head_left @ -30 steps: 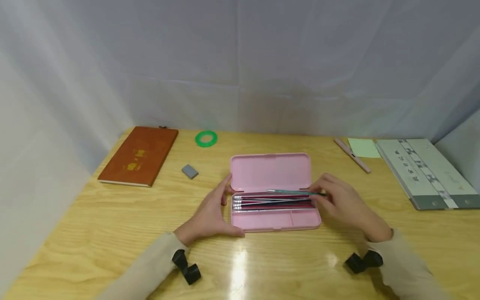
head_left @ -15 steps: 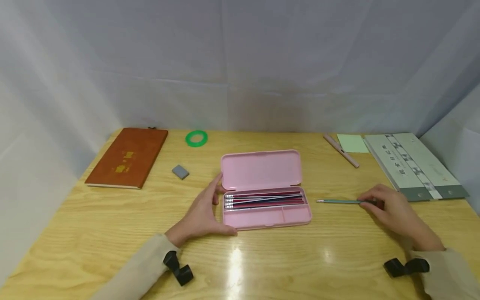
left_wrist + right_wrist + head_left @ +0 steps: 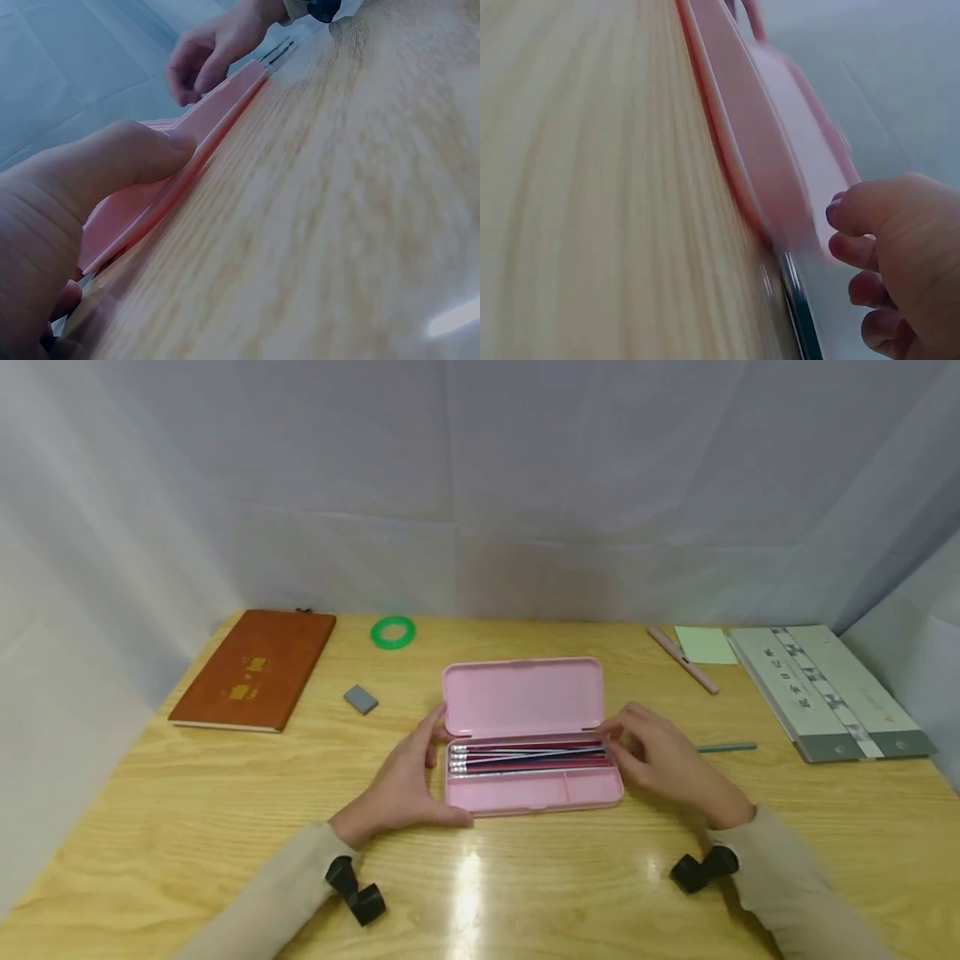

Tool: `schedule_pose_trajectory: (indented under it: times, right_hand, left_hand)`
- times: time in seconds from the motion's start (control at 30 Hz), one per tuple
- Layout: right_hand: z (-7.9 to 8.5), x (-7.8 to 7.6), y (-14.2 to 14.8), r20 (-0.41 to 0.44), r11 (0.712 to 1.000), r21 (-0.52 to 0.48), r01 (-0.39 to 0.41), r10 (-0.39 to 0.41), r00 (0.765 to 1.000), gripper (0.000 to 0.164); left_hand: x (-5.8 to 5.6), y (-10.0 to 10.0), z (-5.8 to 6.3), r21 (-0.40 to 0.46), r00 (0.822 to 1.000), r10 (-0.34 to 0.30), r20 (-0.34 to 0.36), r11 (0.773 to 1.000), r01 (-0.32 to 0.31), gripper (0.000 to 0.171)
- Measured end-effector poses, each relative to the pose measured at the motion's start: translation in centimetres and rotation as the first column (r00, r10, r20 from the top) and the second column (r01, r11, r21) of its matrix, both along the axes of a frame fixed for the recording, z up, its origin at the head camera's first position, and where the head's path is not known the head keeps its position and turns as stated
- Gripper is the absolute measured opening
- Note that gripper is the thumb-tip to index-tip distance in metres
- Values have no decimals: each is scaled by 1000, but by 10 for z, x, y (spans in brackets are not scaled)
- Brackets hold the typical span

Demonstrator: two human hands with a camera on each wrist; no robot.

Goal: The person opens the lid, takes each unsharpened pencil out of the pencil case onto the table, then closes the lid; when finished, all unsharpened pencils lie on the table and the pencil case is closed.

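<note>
A pink pencil case [image 3: 523,697] lies with its lid raised at the middle of the table. Several pencils [image 3: 517,762] with silver ends lie in its rear compartment; the front compartments hold nothing visible. My left hand [image 3: 401,789] holds the case's left end, thumb at the front edge and fingers towards the hinge. At the right end, my right hand [image 3: 671,764] hovers with fingertips by the pencils' tips. In the right wrist view its fingers [image 3: 866,247] are loosely bent, with nothing visible between them. A green pencil [image 3: 727,747] lies on the table, partly hidden behind that hand.
A brown notebook [image 3: 258,672], a grey eraser [image 3: 361,699] and a green tape ring [image 3: 393,620] lie to the left. On the right are a pink pen [image 3: 682,660], pale green sticky notes [image 3: 707,645] and a pale book [image 3: 825,693]. White cloth [image 3: 480,485] hangs behind.
My right hand took the green pencil out to the right, let go of it on the table and came back to the case. My left hand stayed on the case.
</note>
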State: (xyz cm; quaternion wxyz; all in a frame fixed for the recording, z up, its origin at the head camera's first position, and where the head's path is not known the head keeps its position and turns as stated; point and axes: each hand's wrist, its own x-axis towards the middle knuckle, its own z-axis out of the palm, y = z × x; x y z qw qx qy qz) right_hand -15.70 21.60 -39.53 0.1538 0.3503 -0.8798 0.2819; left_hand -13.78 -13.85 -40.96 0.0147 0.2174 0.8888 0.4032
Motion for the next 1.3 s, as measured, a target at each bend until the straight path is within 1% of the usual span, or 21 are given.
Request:
schedule_pose_trajectory:
  times: [0.1,0.2,0.3,0.4,0.5,0.53,0.6,0.67,0.77,0.8,0.9,1.0,1.1,1.2,1.3]
  right_hand:
    - [0,-5,-28,-21,998,16,-54,54,998,15]
    - [1,-9,-50,-15,993,72,-96,97,995,10]
    - [4,-13,-65,46,980,143,-141,135,990,9]
    - [8,-14,-69,105,968,190,-162,144,984,7]
    - [11,-14,-73,147,965,205,-167,138,980,6]
    - [12,-13,-75,149,966,206,-160,130,980,7]
    - [13,-10,-77,127,974,181,-140,118,985,7]
    - [15,-6,-74,79,984,144,-108,97,992,7]
    - [16,2,-56,-5,996,53,-69,69,998,9]
    - [15,4,-46,-17,998,34,-53,54,998,10]
    - [10,13,-11,-10,1000,-14,13,-13,1000,15]
    - [4,26,28,-5,992,-11,122,-122,993,21]
    - [-2,39,64,-33,977,-1,215,-215,976,28]
    - [-8,48,89,-59,964,3,264,-264,963,32]
    - [-14,52,101,-48,959,23,283,-281,958,30]
  left_hand:
    - [1,-2,0,-4,1000,0,0,1000,0,141]
    - [1,-3,1,-5,1000,-2,-7,1000,2,140]
    - [1,-2,0,-1,1000,-12,-11,1000,12,140]
    - [-2,3,-2,7,1000,-24,-9,1000,24,140]
    - [-2,3,-3,11,1000,-14,-7,1000,15,141]
    - [-1,2,-2,9,1000,-10,-4,1000,10,141]
    - [0,0,-2,8,1000,-7,-4,1000,7,141]
    - [0,-2,-1,5,1000,-7,-5,1000,7,141]
    - [0,-2,-2,7,1000,-14,-16,1000,14,142]
    - [0,-2,-2,6,1000,-14,-18,1000,14,142]
    - [0,-2,-2,4,1000,-14,-20,1000,14,142]
    - [-1,-2,-2,7,1000,-20,-24,1000,20,141]
    - [-2,-1,-3,7,999,-24,-32,1000,25,140]
    - [-2,-1,-3,6,999,-24,-36,1000,24,140]
    - [-2,-2,-4,8,999,-19,-34,1000,20,141]
